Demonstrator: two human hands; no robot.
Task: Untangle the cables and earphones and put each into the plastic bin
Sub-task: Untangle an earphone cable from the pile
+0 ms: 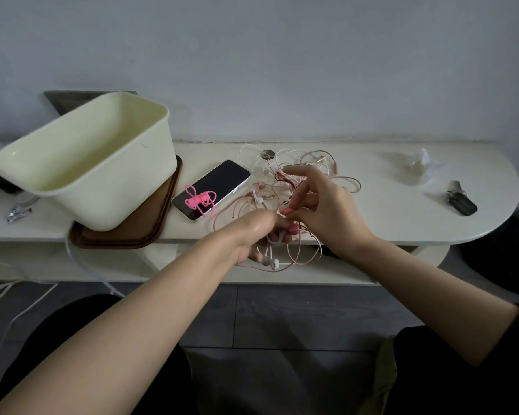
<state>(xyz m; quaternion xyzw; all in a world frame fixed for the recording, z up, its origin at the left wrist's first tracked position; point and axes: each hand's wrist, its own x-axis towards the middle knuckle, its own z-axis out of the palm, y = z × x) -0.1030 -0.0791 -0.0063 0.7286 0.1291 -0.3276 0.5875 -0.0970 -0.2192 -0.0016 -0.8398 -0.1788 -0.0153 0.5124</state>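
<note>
One view only: head-worn, wide-angle. Faces forward and down, roughly square to the wall (pixel 282 55). Close in: desk (pixel 387 217) spans the middle band, floor (pixel 282 313) below it. Frame centres on the cable tangle (pixel 279 175), left hand (pixel 252 235) and right hand (pixel 324 205). Edges bow outward.

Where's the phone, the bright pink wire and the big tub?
phone (pixel 222 178): head view, on its dark screen.
bright pink wire (pixel 197 201): head view, on its wound-up middle.
plastic bin (pixel 123 194): head view, on its outer side wall.
</note>
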